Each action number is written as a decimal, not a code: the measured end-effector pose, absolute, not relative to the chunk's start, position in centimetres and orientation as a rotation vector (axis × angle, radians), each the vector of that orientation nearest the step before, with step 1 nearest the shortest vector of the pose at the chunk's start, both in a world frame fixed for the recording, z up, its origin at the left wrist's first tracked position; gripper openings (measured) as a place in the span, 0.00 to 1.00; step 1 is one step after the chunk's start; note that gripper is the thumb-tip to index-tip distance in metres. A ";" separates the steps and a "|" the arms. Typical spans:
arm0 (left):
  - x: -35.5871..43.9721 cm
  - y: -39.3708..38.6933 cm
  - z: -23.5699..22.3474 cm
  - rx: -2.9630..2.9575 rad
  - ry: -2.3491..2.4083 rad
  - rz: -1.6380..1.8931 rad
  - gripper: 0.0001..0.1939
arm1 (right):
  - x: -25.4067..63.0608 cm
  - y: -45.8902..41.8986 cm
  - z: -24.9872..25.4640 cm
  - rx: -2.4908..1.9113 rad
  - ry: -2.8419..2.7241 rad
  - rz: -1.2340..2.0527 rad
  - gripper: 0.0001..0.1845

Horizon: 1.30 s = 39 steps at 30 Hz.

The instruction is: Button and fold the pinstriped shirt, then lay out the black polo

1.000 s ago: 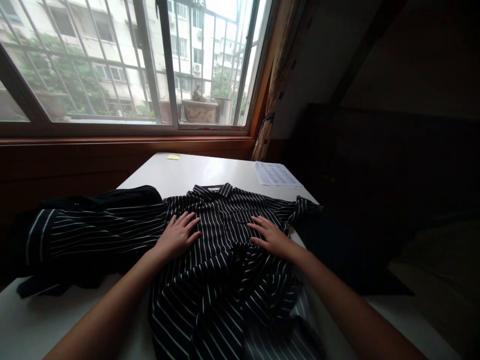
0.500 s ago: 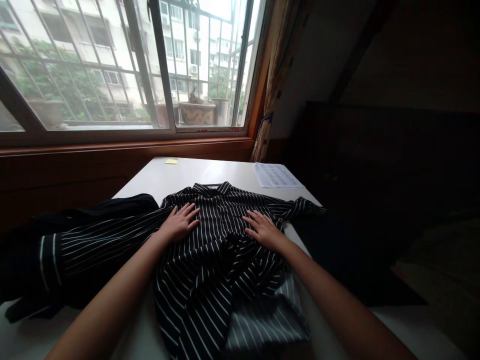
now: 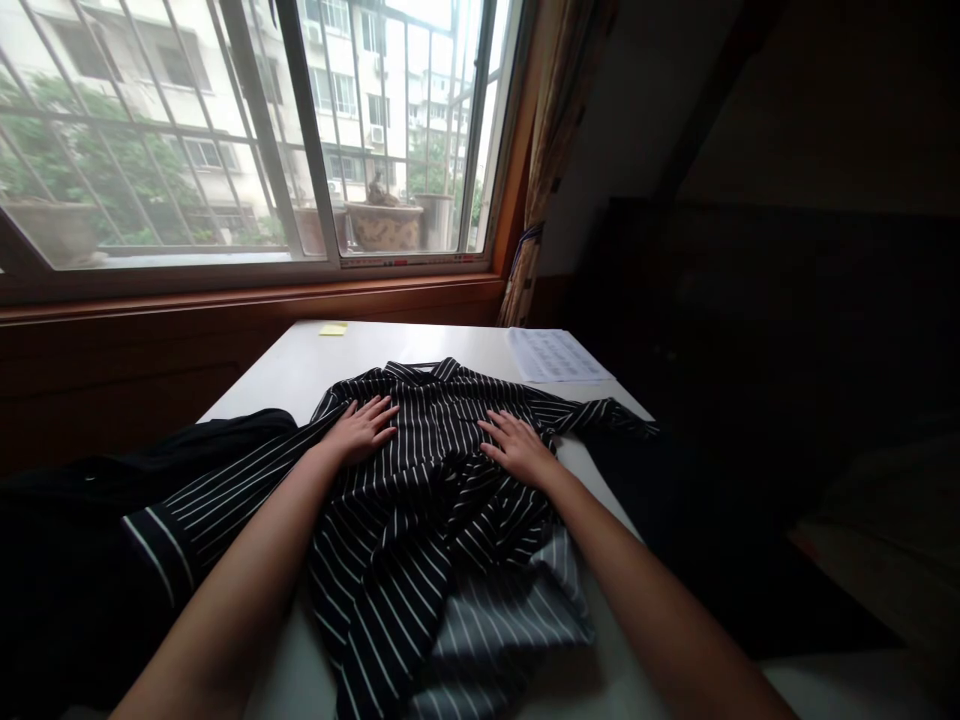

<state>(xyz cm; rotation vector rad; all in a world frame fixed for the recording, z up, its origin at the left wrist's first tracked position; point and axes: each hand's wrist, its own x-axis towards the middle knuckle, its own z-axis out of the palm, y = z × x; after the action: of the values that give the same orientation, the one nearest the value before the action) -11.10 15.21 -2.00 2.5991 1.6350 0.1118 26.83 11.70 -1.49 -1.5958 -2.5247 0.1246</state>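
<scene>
A black shirt with white stripes [image 3: 427,420] lies spread on the white table, its collar toward the window. My left hand [image 3: 364,430] rests flat on the upper left of the shirt, fingers spread. On the right side of its chest, my right hand [image 3: 516,445] is laid flat too, fingers apart. One sleeve reaches left under my left forearm to a cuff with white bands; the other extends past the table's right edge. The lower part is rumpled, with a corner turned over to show its paler grey inside.
Dark clothing [image 3: 225,440] lies at the left of the white table [image 3: 255,385]. Toward the far edge are a yellow sticky note [image 3: 333,329] and printed sheets of paper [image 3: 559,355]. Behind stands a barred window [image 3: 315,150] with a patterned curtain [image 3: 529,240] beside it.
The left sleeve's cuff has shifted right and now angles lower. The turned-over hem has moved slightly left and down. Both hands stay flat on the shirt; the view has shifted a little.
</scene>
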 end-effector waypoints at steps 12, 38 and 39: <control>-11.6 16.5 -2.3 2.560 1.584 0.314 0.30 | 27.2 12.5 -1.7 -1.322 -2.273 0.198 0.24; -7.5 -16.8 0.8 2.525 1.465 0.695 0.27 | 30.7 -7.8 1.8 -1.577 -1.975 0.728 0.34; -7.7 -17.0 0.3 2.476 1.494 0.724 0.25 | 31.0 -7.7 1.8 -1.596 -1.940 0.731 0.31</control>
<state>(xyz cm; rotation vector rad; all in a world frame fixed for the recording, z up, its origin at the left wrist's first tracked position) -7.74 -17.01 0.33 2.4756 1.4937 0.7239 30.98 -7.72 1.78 -1.5958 -1.9400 0.7310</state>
